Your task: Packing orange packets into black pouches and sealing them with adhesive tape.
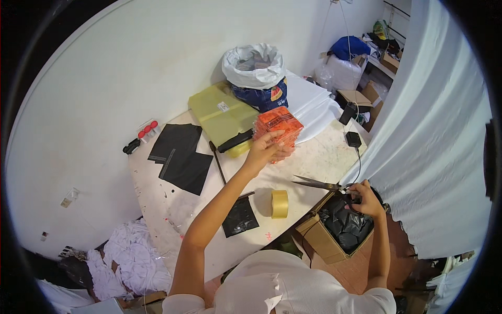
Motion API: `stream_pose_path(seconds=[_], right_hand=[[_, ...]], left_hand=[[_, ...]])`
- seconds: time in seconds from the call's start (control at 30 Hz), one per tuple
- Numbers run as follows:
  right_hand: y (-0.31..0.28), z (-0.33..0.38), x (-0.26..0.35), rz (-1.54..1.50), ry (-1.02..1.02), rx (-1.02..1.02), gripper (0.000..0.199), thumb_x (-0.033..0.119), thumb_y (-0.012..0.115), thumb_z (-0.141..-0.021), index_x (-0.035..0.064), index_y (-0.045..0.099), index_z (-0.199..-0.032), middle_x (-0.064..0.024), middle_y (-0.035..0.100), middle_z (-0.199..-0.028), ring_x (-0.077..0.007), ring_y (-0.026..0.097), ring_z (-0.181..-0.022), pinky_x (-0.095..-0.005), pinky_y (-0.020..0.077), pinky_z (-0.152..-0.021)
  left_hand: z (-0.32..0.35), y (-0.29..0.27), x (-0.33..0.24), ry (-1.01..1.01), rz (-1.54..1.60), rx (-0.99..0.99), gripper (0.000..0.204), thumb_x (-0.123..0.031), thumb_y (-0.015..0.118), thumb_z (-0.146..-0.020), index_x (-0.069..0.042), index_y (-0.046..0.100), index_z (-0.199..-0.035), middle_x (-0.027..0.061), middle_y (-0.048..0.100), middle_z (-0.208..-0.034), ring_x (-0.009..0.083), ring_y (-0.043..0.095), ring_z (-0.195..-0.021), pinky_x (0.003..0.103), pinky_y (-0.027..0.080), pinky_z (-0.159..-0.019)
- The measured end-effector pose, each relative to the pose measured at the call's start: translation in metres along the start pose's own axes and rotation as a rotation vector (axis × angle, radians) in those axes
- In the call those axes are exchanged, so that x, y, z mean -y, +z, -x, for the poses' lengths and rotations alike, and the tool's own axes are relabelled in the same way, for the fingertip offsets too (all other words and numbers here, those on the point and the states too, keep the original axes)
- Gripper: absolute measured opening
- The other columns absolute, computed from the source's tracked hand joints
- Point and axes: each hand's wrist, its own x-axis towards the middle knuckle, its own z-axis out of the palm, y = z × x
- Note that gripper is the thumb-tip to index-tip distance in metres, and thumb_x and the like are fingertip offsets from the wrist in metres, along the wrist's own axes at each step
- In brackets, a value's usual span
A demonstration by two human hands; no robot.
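Head view: L hand (269, 149) is closed round the near side of a stack of orange packets (281, 124), clear wrap showing at the edges; the stack is over the mid-counter (324, 157), just in front of the sack (260, 98). Can't tell if it's resting on the surface or held a bit above. R hand (365, 199) is curled round the handles of the scissors (318, 183), at the counter's near R edge, blades parted in a narrow V, tips pointing L. Both hands full, then, so no spare one to catch anything.

Main risk, IMO: packets slipping. Wrap looks slick, the stack is thick & its edges are uneven, so a loose one-handed grip could let some slide or fan out, poss. onto the yellow plastic pkg (217, 107) or the black item (235, 142) alongside.

2nd: blades. W/ the V open & aimed toward the L forearm's side, a careless swing could nick skin, or pierce wrap if they meet the stack. Adapter (353, 139) cord also runs down right by the scissors; could snag or get cut.

3rd: drop hazard. R hand is out near the edge, above the cardboard box (320, 238) w/ black plastic (342, 222) inside; a fumble there might send the scissors down into it. Tape roll (280, 204) stands near the front edge too; an elbow bump could knock it off.
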Motion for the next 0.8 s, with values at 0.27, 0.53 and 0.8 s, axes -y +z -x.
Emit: stream_pose_path(seconds=[0.27, 0.53, 0.8], right_hand=[[0.017, -0.013, -0.007, 0.025, -0.08, -0.018, 0.043, 0.006, 0.075, -0.057, -0.0001, 0.058, -0.096, -0.0084, 0.043, -0.083, -0.0202, 0.045, -0.078, -0.0292, 0.0446, -0.071], [0.031, -0.025, -0.007, -0.006, -0.145, 0.015, 0.044, 0.008, 0.069, -0.054, 0.0041, 0.058, -0.096, -0.0043, 0.054, -0.073, -0.0203, 0.041, -0.082, -0.0291, 0.037, -0.074], [0.034, -0.034, -0.006, -0.072, -0.17, 0.085, 0.043, 0.009, 0.072, -0.056, 0.0037, 0.058, -0.096, -0.0042, 0.053, -0.071, -0.0206, 0.04, -0.082, -0.0283, 0.037, -0.071]], left_hand=[[-0.005, 0.004, -0.001, 0.033, 0.025, 0.02, 0.04, -0.015, 0.052, -0.089, -0.006, 0.039, -0.126, 0.0135, 0.063, -0.095, 0.0196, 0.064, -0.082, 0.027, 0.052, -0.069], [0.004, 0.013, 0.001, 0.007, 0.025, 0.002, 0.037, -0.018, 0.051, -0.09, -0.009, 0.042, -0.125, 0.014, 0.064, -0.096, 0.0167, 0.064, -0.08, 0.027, 0.051, -0.07], [0.0, 0.01, -0.001, -0.012, 0.039, -0.011, 0.036, -0.014, 0.05, -0.09, -0.007, 0.043, -0.124, 0.0138, 0.063, -0.097, 0.0155, 0.063, -0.079, 0.026, 0.051, -0.071]])
